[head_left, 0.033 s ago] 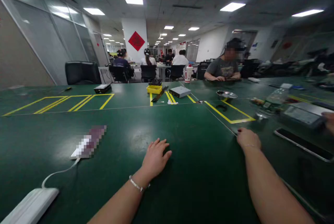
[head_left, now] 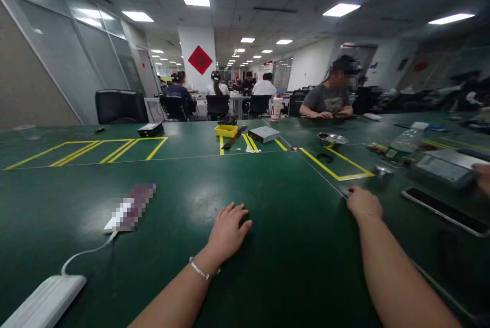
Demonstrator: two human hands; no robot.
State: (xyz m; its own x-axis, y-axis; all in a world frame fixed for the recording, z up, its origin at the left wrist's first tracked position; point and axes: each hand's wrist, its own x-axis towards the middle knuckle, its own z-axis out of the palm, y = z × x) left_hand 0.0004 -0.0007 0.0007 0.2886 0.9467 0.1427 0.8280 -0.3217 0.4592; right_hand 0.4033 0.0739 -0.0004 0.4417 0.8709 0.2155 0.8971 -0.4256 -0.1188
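My left hand (head_left: 228,232) lies palm down on the green tabletop (head_left: 283,267), fingers spread, holding nothing. A bracelet (head_left: 199,270) circles that wrist. Further right, my right hand (head_left: 365,204) rests on the table with its fingers curled in, beside the thin seam between the table sections. Whatever those fingers may hold is hidden. Left of my left hand lies a phone (head_left: 118,216), partly blurred out, joined by a white cable (head_left: 86,252) to a white power bank (head_left: 48,300). A dark phone (head_left: 446,210) lies to the right of my right hand.
Across the table are a yellow tray (head_left: 225,131), a grey drive-like box (head_left: 264,134), a black box (head_left: 150,129), a metal dish (head_left: 332,139) and yellow tape outlines (head_left: 356,177). A plastic bottle (head_left: 406,142) lies at right. Another person's hand (head_left: 483,175) touches a grey box (head_left: 440,170). A person (head_left: 328,98) sits opposite.
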